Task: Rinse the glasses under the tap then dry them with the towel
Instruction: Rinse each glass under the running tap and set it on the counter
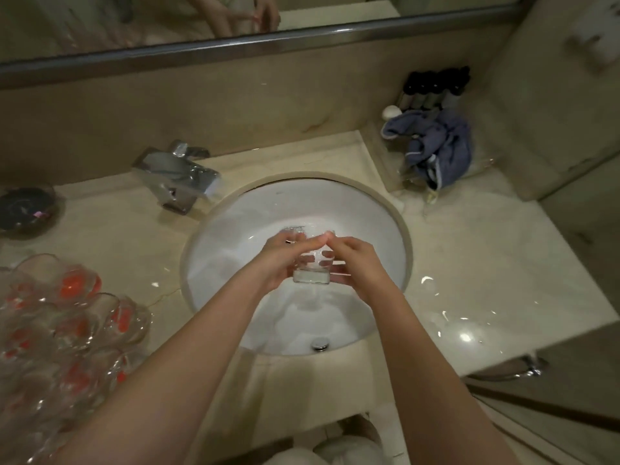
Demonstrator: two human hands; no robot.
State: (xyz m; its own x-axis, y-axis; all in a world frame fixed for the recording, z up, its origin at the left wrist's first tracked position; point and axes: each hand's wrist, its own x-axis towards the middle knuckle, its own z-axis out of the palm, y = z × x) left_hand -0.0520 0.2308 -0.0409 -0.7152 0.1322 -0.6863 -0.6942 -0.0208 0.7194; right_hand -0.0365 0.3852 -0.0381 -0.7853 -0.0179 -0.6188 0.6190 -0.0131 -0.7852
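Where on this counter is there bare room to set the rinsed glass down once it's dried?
The widest bare patch is the counter right of the sink, in front of the blue towel, though it looks wet. A narrower strip lies between the tap and the sink's left rim. The near left is crowded with clustered glasses; a dark dish sits behind them.

No text, label, brand or number can be read on anything here.
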